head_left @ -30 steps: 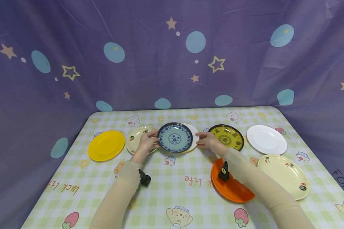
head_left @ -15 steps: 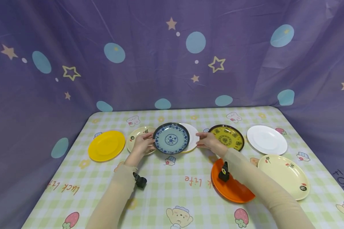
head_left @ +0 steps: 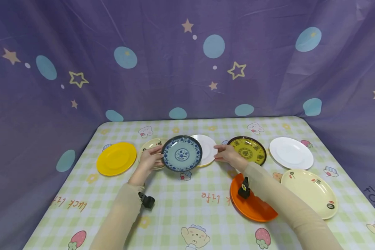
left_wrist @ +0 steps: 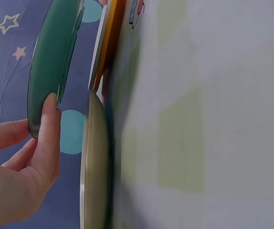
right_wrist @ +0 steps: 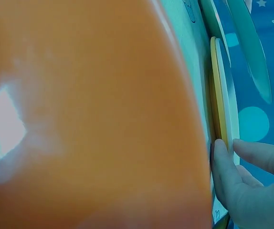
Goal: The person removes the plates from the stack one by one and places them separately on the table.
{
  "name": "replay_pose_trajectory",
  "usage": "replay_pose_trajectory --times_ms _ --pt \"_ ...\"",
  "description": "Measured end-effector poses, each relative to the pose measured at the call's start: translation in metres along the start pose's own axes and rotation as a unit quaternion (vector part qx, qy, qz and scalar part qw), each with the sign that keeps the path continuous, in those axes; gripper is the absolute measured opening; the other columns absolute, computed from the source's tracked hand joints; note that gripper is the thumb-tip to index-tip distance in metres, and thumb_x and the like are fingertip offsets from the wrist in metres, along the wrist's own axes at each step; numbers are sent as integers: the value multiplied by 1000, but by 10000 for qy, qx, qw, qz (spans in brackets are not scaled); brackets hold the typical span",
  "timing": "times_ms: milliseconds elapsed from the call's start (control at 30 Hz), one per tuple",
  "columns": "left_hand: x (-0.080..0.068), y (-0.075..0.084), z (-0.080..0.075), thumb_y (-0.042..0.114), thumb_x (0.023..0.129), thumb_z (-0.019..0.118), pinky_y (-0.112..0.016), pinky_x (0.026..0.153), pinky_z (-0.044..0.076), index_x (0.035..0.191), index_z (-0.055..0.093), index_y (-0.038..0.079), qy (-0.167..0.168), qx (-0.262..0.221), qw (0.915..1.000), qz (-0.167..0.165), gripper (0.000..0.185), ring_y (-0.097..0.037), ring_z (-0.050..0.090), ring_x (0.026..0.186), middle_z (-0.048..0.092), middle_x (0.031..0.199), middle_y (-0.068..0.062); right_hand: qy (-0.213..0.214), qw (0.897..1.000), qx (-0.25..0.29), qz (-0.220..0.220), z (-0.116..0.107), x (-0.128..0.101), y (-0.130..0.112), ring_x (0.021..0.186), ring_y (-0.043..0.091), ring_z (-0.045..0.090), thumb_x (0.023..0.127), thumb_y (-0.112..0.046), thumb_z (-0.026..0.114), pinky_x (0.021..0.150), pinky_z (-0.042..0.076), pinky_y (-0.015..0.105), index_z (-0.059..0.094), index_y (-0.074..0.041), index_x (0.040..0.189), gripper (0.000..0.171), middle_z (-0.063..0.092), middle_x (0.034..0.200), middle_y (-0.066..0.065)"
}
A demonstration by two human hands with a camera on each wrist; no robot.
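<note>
My left hand (head_left: 148, 159) pinches the left rim of a light blue plate (head_left: 182, 154) with a dark edge and blue flower pattern. In the left wrist view this plate's green underside (left_wrist: 51, 62) is raised above the table, between thumb and fingers. My right hand (head_left: 229, 155) grips the right edge of a small white plate (head_left: 208, 149), which lies on a yellow plate (right_wrist: 216, 86); thumb and fingertips straddle both rims in the right wrist view. The blue plate overlaps the white one's left side in the head view. Behind the left hand, a cream plate (head_left: 154, 142) is partly hidden.
A yellow plate (head_left: 116, 158) lies at the left. On the right are an olive patterned plate (head_left: 246, 151), a white plate (head_left: 290, 152), an oval cream plate (head_left: 309, 192) and an orange plate (head_left: 253, 205) under the right forearm. The checked tablecloth (head_left: 175, 208) covers the table.
My left hand has moved left and slightly towards me with the blue plate, uncovering more of the white plate. The right hand has stayed in place at the white plate's edge.
</note>
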State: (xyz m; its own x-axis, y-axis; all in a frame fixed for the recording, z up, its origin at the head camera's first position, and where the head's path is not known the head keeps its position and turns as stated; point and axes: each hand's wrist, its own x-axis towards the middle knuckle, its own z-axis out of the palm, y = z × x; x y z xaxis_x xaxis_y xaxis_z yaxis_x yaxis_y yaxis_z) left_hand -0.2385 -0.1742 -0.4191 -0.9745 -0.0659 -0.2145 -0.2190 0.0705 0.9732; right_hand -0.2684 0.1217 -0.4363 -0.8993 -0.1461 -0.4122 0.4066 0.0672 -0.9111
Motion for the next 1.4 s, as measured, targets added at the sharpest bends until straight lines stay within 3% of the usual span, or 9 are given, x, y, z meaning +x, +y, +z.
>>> replay_pose_trajectory --times_ms 233,833,1167,1400 --pt "-5 -1 -11 -7 82 49 -26 58 54 126 46 -1 -20 107 9999 -135 44 -11 59 63 48 122 -25 -40 10000 33 40 -1 0 1 74 17 59 80 15 49 82 50 34 40 7 128 50 39 124 28" --pt "-25 -2 -47 -5 83 50 -24 57 53 128 42 -5 -122 496 9987 35 45 -8 59 61 46 123 -27 -2 9999 -70 81 0 2 -1 77 18 57 80 14 51 82 50 33 40 6 128 50 40 125 27" --pt "-36 -3 -68 -2 84 50 -25 56 53 127 43 -3 97 938 9954 -189 44 -8 57 61 46 124 -25 132 9996 -240 112 1 2 -1 82 20 55 80 13 53 80 51 32 42 4 127 50 41 124 25" --pt "-39 -9 -80 -3 83 51 -27 56 53 124 47 -3 450 1026 9933 -269 41 -9 57 63 54 115 -19 -18 9999 -98 35 0 1 0 72 14 57 80 14 51 79 51 31 41 6 127 49 39 124 27"
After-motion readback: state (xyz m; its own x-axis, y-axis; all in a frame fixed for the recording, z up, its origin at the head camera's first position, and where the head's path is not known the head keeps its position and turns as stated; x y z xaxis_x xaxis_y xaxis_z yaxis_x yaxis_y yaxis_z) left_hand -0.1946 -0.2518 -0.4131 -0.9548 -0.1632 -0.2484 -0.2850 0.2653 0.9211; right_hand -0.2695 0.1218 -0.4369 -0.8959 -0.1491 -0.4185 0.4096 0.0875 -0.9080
